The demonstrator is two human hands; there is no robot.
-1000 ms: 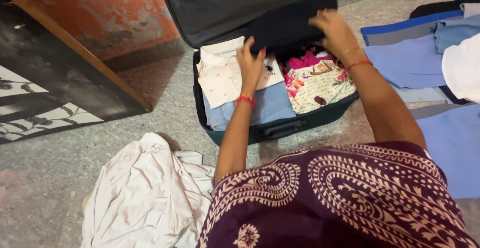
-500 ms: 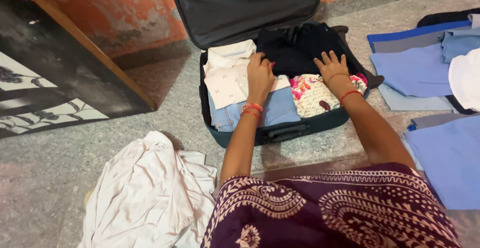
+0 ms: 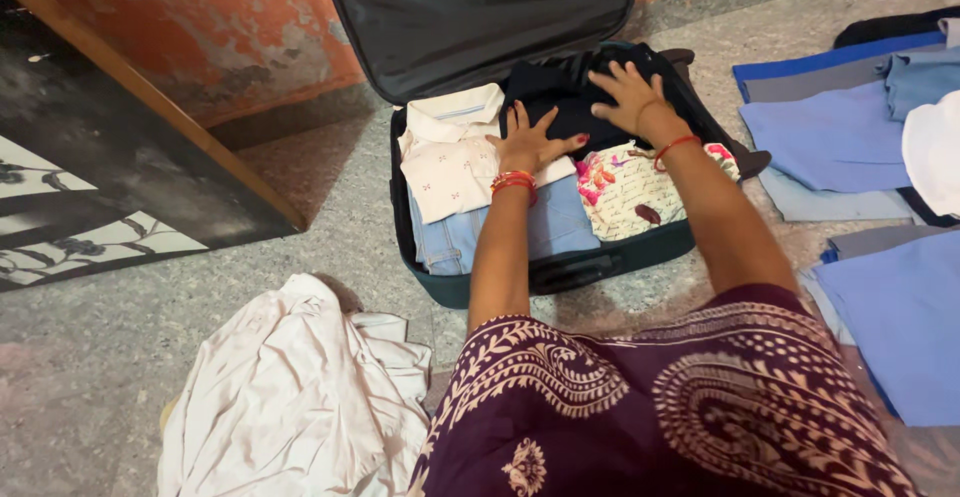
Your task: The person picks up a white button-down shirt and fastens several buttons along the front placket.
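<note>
While flat on the black garment (image 3: pixel 560 97), both hands, fingers spread.

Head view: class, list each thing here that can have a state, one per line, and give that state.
Suitcase: lid open, lying on the floor, packed with clothes.
Black garment: folded in the suitcase, both hands flat on it.
Left hand: open, fingers spread.
Right hand: open, fingers spread.
White shirt: folded, packed.
Floral cloth: folded, packed.
White cloth: crumpled on the floor.
Blue clothes: folded, stacked beside the suitcase.
</note>
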